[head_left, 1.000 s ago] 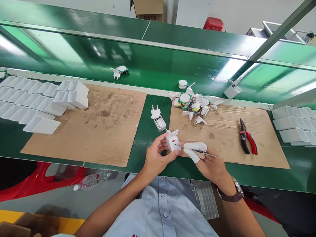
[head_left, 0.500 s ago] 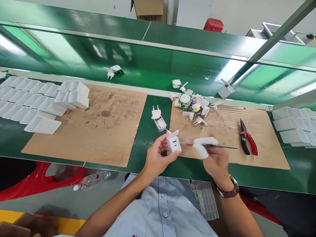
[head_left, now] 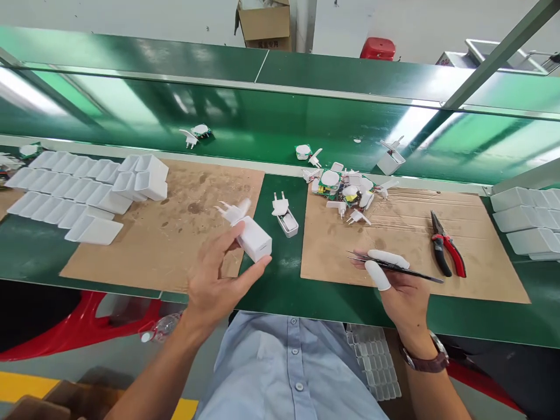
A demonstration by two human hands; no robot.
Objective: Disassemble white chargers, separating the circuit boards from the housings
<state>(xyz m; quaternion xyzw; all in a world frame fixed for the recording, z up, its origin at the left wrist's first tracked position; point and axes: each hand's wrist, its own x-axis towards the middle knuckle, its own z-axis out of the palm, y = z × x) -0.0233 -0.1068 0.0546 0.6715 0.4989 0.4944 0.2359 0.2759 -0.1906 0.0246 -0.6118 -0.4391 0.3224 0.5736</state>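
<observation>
My left hand [head_left: 219,271] grips a white charger [head_left: 255,238] between thumb and fingers, tilted above the bench, with a pronged plug piece [head_left: 230,212] at its far end. My right hand [head_left: 400,286], white covers on its thumb and a finger, is closed around dark tweezers [head_left: 415,272] over the right cardboard sheet. Between the hands, an open white charger case [head_left: 288,224] lies on the green bench with a plug piece [head_left: 280,205] at its far end. Farther off sits a pile of circuit boards and white plug pieces [head_left: 350,189].
Rows of white open cases [head_left: 94,229] stand at the left, more cases [head_left: 531,240] at the right edge. Red-and-black pliers [head_left: 446,248] lie on the right cardboard [head_left: 481,274]. A second cardboard sheet [head_left: 192,204] lies left. A ledge [head_left: 175,55] runs along the back.
My left hand has carried the charger left, away from the tweezers, and turned it. My right hand has drawn the tweezers right and slightly down. The view has shifted a little.
</observation>
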